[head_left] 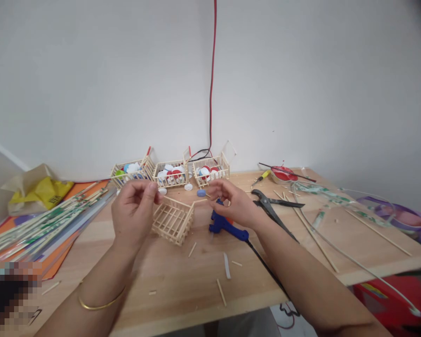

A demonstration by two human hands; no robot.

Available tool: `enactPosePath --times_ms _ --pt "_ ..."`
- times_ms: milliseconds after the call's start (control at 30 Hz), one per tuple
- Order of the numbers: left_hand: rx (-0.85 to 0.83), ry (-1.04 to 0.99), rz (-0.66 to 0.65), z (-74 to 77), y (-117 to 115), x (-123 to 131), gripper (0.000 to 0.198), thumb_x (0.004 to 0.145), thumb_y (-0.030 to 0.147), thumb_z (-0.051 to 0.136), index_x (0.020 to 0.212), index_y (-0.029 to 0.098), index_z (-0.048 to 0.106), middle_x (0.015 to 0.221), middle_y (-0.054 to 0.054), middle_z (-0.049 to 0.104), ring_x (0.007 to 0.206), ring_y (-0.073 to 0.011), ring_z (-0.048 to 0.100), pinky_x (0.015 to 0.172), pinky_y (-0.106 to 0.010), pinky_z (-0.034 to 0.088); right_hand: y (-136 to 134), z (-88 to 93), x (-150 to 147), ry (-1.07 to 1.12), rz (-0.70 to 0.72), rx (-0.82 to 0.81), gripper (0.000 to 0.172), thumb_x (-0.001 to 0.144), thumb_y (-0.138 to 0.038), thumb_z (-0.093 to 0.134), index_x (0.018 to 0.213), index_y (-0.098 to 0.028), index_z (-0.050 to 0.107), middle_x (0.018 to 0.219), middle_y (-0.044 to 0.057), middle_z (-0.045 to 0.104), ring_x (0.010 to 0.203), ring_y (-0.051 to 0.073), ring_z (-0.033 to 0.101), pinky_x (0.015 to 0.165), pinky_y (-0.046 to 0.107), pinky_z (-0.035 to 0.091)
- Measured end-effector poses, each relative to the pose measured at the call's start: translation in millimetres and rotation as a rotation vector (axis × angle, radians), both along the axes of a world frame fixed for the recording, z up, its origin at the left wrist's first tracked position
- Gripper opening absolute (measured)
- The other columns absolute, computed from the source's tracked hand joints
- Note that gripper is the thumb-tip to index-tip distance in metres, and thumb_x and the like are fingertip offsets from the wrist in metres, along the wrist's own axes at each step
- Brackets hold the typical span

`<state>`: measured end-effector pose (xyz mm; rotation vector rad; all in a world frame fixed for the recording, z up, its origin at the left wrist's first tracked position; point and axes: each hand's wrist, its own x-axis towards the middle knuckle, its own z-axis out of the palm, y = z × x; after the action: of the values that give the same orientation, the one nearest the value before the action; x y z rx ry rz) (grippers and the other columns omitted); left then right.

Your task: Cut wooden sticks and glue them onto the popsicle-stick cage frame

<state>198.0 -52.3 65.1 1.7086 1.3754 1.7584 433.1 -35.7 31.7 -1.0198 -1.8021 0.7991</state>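
A small basket of wooden sticks (171,219) is tilted on the table beside my left hand (133,210). The thumb and fingertips of that hand are pressed together near the basket's upper left corner; whatever lies between them is too small to make out. My right hand (231,201) is raised above a blue glue gun (228,228), its fingers curved and apart from the thumb. Close to its fingertips is a small blue disc (201,192). Three stick carts, the left (131,169), middle (171,173) and right one (210,169), hold coloured discs by the wall.
Pliers (266,203), a red bowl (284,174) and a yellow-handled tool (263,177) lie right of centre. Bundled sticks (38,220) and a yellow bag (49,192) are at the left. Loose sticks and a thin hose (351,263) cross the right side.
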Motion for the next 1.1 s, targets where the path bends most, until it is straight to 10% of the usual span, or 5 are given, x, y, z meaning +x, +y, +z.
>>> enactPosePath --times_ms 167,367,1100 --pt "-0.078 0.192 -0.134 -9.2 1 6 0.027 0.085 0.03 0.055 0.06 0.018 0.052 0.073 -0.001 0.063 0.068 -0.0125 0.058 0.068 -0.024 0.046 -1 -7.1 -9 -0.034 -0.012 -0.031 0.026 0.077 -0.021 0.062 0.102 -0.017 0.061 0.084 0.004 0.068 0.071 0.013 0.062 0.065 0.026 0.051" --pt "-0.525 -0.086 -0.479 -23.7 6 22 0.022 0.074 0.032 0.065 0.086 0.017 0.053 0.099 -0.007 0.068 0.071 -0.0145 0.064 0.06 -0.026 0.05 -1 -8.7 -18 -0.102 -0.098 0.125 0.011 0.078 -0.019 0.06 0.088 -0.018 0.065 0.074 0.001 0.067 0.065 0.012 0.059 0.061 0.023 0.046" --pt "-0.649 -0.17 -0.554 -33.2 11 24 0.026 0.072 0.032 0.071 0.087 0.018 0.055 0.078 0.0 0.068 0.059 -0.0109 0.062 0.053 -0.021 0.047 2 -14.5 -29 -0.1 -0.198 0.149 0.01 0.079 -0.025 0.06 0.083 -0.018 0.065 0.068 0.001 0.066 0.06 0.013 0.057 0.057 0.024 0.043"
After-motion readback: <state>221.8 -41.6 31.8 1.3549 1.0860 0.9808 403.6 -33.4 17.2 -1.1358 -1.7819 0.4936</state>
